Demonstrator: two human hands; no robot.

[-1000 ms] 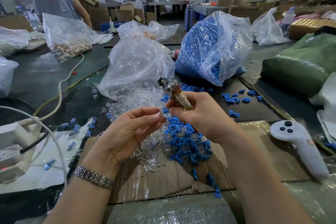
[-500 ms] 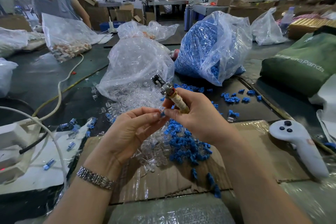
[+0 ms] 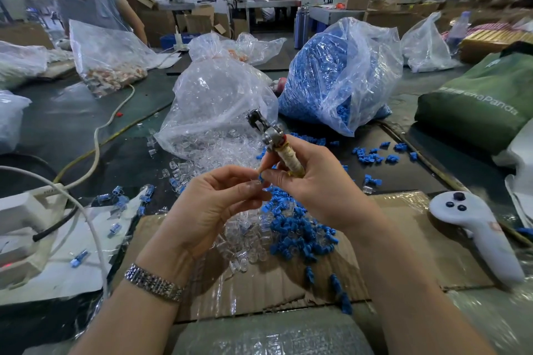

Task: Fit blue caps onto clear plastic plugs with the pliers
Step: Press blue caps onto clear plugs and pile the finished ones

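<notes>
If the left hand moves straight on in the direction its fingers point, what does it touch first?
Probably the right hand: the left hand fingertips point straight at its fingertips, almost touching already.

Directly beneath the grip, where the left hand point(image 3: 215, 207) and right hand point(image 3: 310, 181) meet, loose clear plugs point(image 3: 245, 242) and blue caps point(image 3: 300, 235) cover the cardboard sheet point(image 3: 403, 253). Just beyond the grip, past the pliers point(image 3: 269, 135), the clear bag point(image 3: 219, 106) and the blue-filled bag point(image 3: 340, 72) wall off the far side. Right of the grip, bare cardboard gives room up to the white controller point(image 3: 473, 228). Left of it, cables point(image 3: 89, 216) cross the tabletop point(image 3: 63, 124), with open dark surface farther out.
</notes>
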